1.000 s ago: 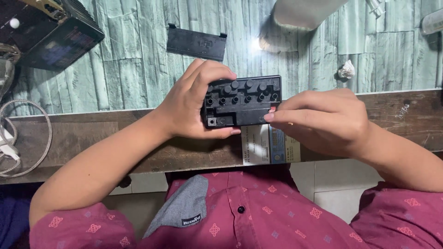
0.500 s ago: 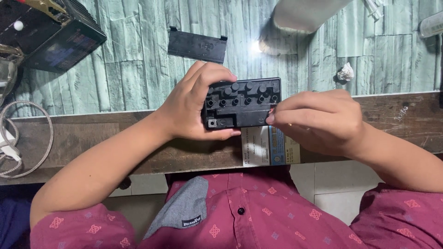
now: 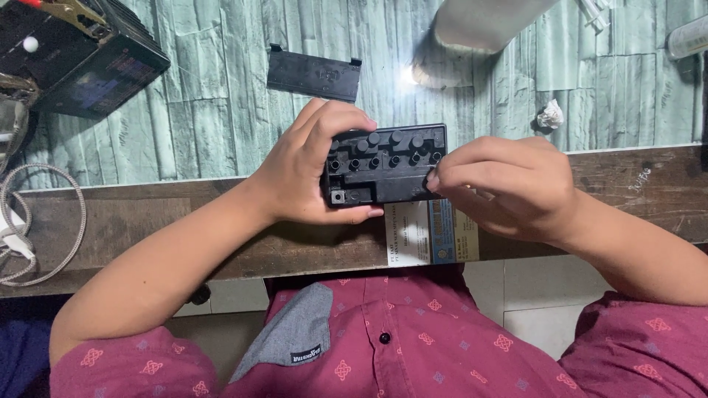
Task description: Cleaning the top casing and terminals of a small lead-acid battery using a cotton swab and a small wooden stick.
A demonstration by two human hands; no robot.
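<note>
Two hands on a small black battery held over the wooden table edge. Left hand wraps its left end, fingers curled over top, thumb beneath. Right hand pinches the right end; fingertips hide that corner. Loose black lid lies behind; white container cut off at top.

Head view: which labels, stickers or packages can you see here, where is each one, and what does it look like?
Paper label: flat on the wooden ledge below the black block held in both hands, rectangular, white left part, blue right part.
Shirt tag: on the grey pocket of the red shirt, small, black with white marks.
Dark box: top left on the green table, angular, glossy bluish face.
</note>
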